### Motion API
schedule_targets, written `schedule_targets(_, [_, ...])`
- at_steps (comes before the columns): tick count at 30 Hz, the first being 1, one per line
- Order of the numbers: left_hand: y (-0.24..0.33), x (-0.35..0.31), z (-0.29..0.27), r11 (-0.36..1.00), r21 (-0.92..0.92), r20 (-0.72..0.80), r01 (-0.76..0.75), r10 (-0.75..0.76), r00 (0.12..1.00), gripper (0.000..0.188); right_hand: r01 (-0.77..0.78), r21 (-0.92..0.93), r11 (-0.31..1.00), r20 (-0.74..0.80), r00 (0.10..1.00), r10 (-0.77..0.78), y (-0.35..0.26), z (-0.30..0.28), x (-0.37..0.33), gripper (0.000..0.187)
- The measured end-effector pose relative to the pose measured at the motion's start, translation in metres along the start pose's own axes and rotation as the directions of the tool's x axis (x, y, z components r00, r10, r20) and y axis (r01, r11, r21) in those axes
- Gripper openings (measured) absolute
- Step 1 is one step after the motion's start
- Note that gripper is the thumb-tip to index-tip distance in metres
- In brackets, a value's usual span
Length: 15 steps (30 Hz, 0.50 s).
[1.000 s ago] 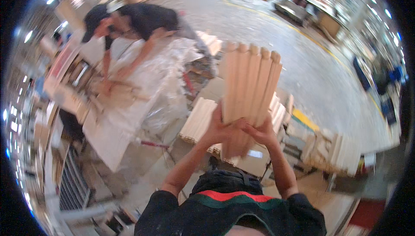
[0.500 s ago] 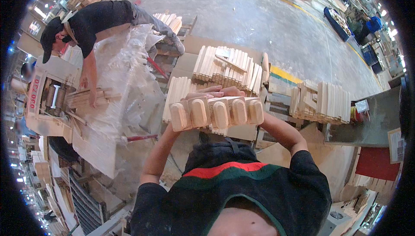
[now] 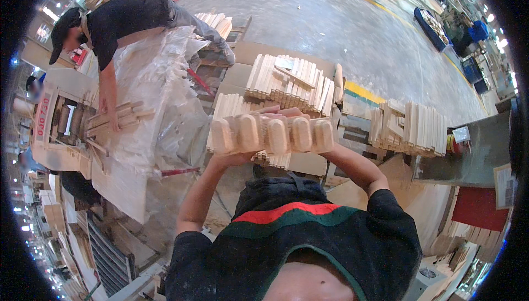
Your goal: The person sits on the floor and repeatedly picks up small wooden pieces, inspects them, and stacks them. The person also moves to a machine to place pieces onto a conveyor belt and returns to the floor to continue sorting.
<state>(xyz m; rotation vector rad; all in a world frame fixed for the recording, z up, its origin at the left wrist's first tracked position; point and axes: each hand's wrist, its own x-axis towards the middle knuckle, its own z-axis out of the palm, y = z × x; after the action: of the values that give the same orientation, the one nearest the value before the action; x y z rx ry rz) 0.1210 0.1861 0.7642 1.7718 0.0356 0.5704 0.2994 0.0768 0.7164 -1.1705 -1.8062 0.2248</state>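
Observation:
A bundle of several wooden slats [image 3: 277,137] stands on end in front of my body, its rounded ends pointing up toward the head camera. My left hand [image 3: 237,159] is closed on the bundle's left side. My right hand [image 3: 329,152] grips the right side. Some fingers show along the far side of the slats; the rest are hidden behind the wood. Just beyond the bundle is a stack of slats [image 3: 227,105], partly covered by it. Farther off lies a larger slat stack [image 3: 289,80] with one piece lying crosswise on top.
Another slat stack [image 3: 408,127] sits on a pallet to the right, near a grey metal surface [image 3: 463,149]. At the left, a co-worker [image 3: 129,23] leans over a plastic-covered table [image 3: 165,102], one hand at loose wood strips [image 3: 122,118] beside a roller machine [image 3: 69,119].
My hands have shifted the bundle slightly away from me and left, and its ends are now blurred and lined up more evenly. The co-worker's head and arm have moved a little.

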Motion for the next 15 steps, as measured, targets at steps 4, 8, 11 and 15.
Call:
schedule_targets(4, [-0.016, -0.029, -0.002, 0.946, 0.168, -0.054, 0.278, -0.273, 0.961, 0.046, -0.205, 0.002, 0.979, -0.02, 0.978, 0.205, 0.005, 0.02, -0.003, 0.069])
schedule_targets(8, [-0.027, -0.03, 0.005, 0.978, 0.088, -0.215, 0.19, -0.167, 0.962, 0.042, -0.376, 0.209, 0.903, -0.146, 0.901, 0.409, -0.011, 0.022, 0.007, 0.07])
schedule_targets(11, [-0.035, -0.021, 0.011, 0.984, 0.013, -0.364, 0.178, -0.161, 0.917, 0.044, -0.337, 0.299, 0.893, -0.202, 0.892, 0.405, -0.021, 0.014, 0.016, 0.054])
schedule_targets(15, [-0.03, 0.006, 0.027, 0.989, -0.102, -0.584, 0.106, -0.145, 0.798, 0.046, -0.39, 0.388, 0.835, -0.298, 0.804, 0.514, -0.014, 0.026, 0.015, 0.048])
